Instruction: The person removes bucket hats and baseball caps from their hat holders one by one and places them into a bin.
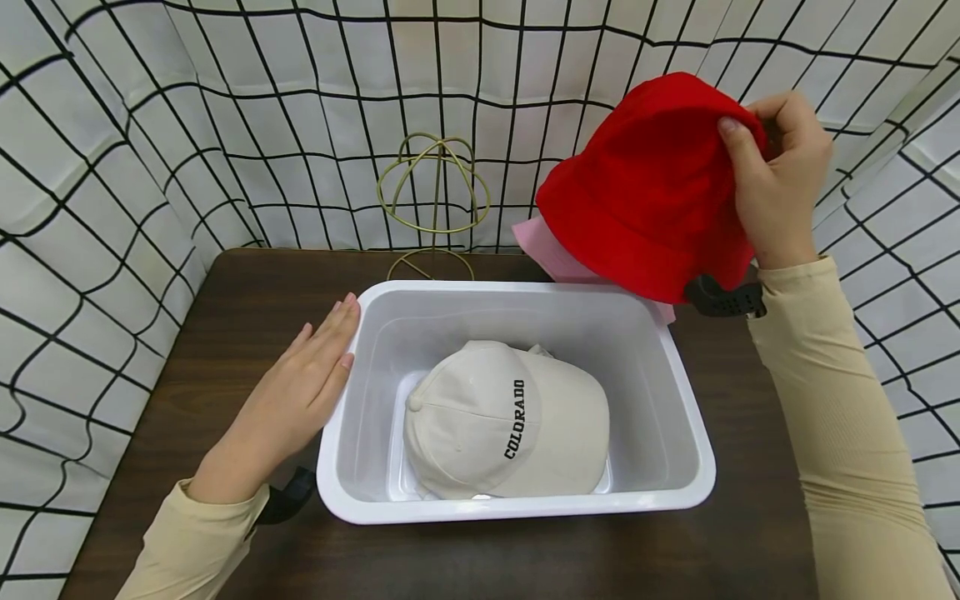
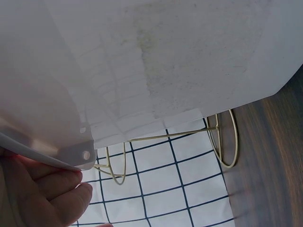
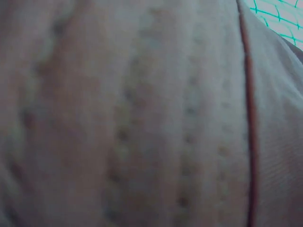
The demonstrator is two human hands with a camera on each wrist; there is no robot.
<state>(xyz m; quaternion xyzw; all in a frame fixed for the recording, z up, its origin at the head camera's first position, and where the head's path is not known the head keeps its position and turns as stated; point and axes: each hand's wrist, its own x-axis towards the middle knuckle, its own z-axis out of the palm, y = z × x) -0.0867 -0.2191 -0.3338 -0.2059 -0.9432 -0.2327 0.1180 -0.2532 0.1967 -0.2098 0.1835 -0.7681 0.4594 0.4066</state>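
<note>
A red bucket hat hangs from my right hand, which pinches its edge between thumb and fingers above the bin's far right corner. Pink fabric shows from beneath the red hat, mostly covered by it. Stitched cloth fills the right wrist view, blurred and very close. My left hand lies with straight fingers against the left rim of the white plastic bin. From the left wrist, its fingers show under the rim. Inside the bin rests a cream baseball cap lettered COLORADO, its brim to the right.
Behind the bin stands a gold wire stand with a rounded top. The bin sits on a dark wooden table. Black wire grid panels enclose the table at the back and both sides.
</note>
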